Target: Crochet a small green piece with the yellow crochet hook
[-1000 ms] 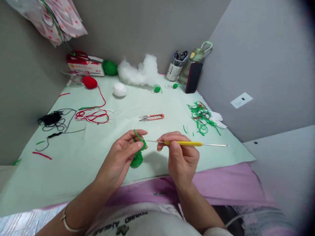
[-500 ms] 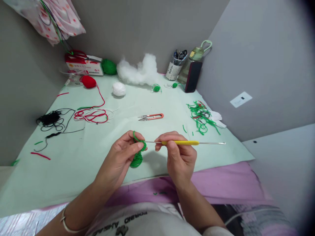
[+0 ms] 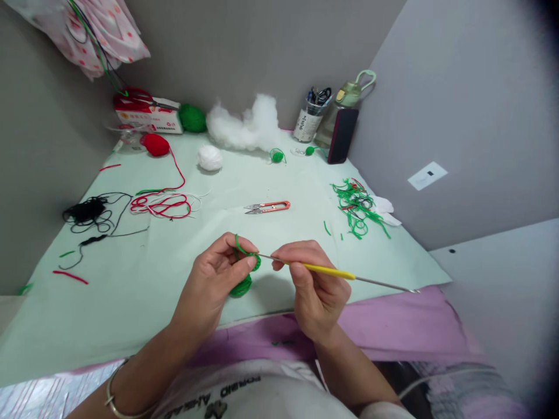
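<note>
My left hand (image 3: 218, 270) pinches a small piece of green crochet work (image 3: 256, 263) between thumb and fingers, with a strand of green yarn looped over the index finger. Below that hand hangs a bundle of green yarn (image 3: 241, 287), partly hidden behind the thumb. In my right hand (image 3: 317, 285) is a crochet hook with a yellow handle (image 3: 329, 270), gripped like a pen. Its left tip meets the green work at my left fingertips; the other metal end points right and slightly down. Just beyond my hands lie orange thread snips (image 3: 273, 206).
Red yarn (image 3: 156, 145), black yarn (image 3: 87, 210) and a white yarn ball (image 3: 210, 157) lie on the left. White stuffing (image 3: 244, 125) sits at the back. Green scraps (image 3: 356, 206), a phone (image 3: 343, 137), a pen cup (image 3: 307, 123) and a bottle (image 3: 348, 96) stand or lie right.
The crochet hook has tilted, its right end dropping while its left tip stays at the green work. My right hand has turned slightly; my left hand stays nearly in place.
</note>
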{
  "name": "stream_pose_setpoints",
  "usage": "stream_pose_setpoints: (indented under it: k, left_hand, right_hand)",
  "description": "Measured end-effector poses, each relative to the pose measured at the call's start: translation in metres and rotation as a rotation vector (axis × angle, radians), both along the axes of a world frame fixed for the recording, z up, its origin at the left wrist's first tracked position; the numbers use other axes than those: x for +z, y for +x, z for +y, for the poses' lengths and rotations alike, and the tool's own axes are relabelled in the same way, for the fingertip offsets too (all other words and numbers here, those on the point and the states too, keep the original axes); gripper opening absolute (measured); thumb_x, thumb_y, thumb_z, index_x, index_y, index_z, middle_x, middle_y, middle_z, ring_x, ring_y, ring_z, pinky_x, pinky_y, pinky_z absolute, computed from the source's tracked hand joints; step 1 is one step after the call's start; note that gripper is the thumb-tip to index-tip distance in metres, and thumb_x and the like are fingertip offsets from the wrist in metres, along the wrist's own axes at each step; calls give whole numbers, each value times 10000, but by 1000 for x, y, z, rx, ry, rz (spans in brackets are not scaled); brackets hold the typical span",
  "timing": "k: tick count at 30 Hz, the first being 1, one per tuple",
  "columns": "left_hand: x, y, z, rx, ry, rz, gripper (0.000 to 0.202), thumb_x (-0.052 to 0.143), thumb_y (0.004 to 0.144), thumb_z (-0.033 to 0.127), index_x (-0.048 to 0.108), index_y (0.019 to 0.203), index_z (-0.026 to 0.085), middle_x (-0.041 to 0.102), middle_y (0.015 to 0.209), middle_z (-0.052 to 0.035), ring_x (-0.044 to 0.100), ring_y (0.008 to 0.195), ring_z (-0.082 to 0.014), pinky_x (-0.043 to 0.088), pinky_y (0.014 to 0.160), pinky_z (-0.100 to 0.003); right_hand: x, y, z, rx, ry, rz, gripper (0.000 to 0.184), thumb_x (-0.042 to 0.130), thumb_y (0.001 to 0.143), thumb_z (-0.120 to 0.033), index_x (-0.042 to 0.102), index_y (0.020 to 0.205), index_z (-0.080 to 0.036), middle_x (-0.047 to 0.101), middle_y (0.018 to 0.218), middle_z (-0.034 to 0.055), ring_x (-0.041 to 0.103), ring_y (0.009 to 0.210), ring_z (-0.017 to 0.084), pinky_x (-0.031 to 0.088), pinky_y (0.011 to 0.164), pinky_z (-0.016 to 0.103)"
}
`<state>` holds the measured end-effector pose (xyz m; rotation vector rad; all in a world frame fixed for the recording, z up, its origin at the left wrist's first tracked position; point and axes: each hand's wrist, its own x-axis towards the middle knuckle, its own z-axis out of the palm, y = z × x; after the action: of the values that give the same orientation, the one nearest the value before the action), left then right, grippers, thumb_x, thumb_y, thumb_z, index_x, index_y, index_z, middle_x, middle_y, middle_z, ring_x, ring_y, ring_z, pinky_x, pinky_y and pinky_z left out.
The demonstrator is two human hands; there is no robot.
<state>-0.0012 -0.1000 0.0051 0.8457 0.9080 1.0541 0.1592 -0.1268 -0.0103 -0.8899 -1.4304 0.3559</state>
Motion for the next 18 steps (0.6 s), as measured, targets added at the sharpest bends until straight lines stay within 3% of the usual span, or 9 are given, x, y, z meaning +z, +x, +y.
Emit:
stream_pose_setpoints:
  k: [10,18]
  left_hand:
    - [-1,-1,1,5,22,12,106,851,816,264,758,837,218,573,697,26,448,594,-110,386,528,-228]
    - [-2,0,0,-1,-27,-13,135,869,804,270,756,861,220,608,731,21,482,634,-112,393,559,-223]
  right_hand:
    - [3,2,-2,-67,66,-138,228,541,1057,-172,738,1141,-249,796,900,53,755,818,213,628,679,377]
    - [-4,1,-5,-87,118,-186,261,545,1044,-146,723,1211,-239,803,952,62,757,861,204,630,700,354]
